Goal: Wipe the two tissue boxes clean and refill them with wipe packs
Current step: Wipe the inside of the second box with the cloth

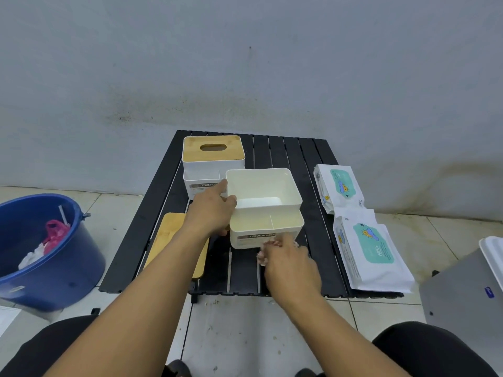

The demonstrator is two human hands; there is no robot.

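Observation:
An open white tissue box (pixel 265 198) stands in the middle of the black slatted table (pixel 313 148), lid off and nothing inside. My left hand (pixel 211 210) grips its left rim and side. My right hand (pixel 288 261) holds a crumpled white wipe (pixel 262 255) against the box's front wall near the label. Its bamboo lid (pixel 170 235) lies flat to the left, partly under my left forearm. A second tissue box (pixel 208 174) with its bamboo lid on stands behind at the back left. Two wipe packs (pixel 337 186) (pixel 373 253) lie along the table's right edge.
A blue bucket (pixel 73 268) holding a pink bag and white waste stands on the tiled floor at the left. A grey unit with a white foam lid (pixel 462 289) sits at the right. The wall rises just behind the table. My knees are at the bottom corners.

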